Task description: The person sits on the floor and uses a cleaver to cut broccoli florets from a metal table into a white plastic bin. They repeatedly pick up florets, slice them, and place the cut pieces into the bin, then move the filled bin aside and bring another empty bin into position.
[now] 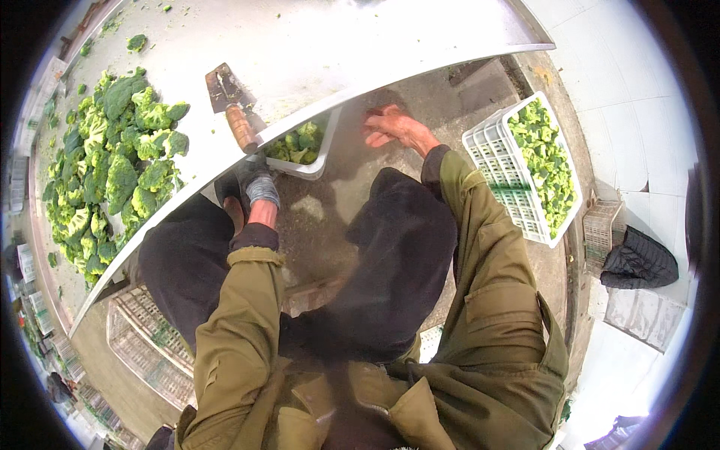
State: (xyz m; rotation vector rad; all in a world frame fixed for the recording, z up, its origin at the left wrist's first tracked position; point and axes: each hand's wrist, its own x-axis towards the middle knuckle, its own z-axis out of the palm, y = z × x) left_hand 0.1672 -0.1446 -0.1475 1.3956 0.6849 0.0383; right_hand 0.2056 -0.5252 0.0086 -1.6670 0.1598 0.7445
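Note:
My left hand [260,183], in a grey knit glove, reaches under the front edge of the metal table [360,62]. Its fingers are hidden, and it is close to a white plastic crate [318,170] of broccoli [301,142] that stands partly under the table. My bare right hand [396,126], slightly blurred, hangs over the concrete floor to the right of that crate. Its fingers are loosely bent and I see nothing in them. On the tabletop, near the edge, lies a broad-bladed knife [239,124] with a wooden handle.
A large heap of broccoli florets [112,169] covers the table's left part. To my right stands a white basket [500,169] full of small florets [543,169]. Another crate [146,349] is on the floor at lower left. A black garment [641,261] lies at far right.

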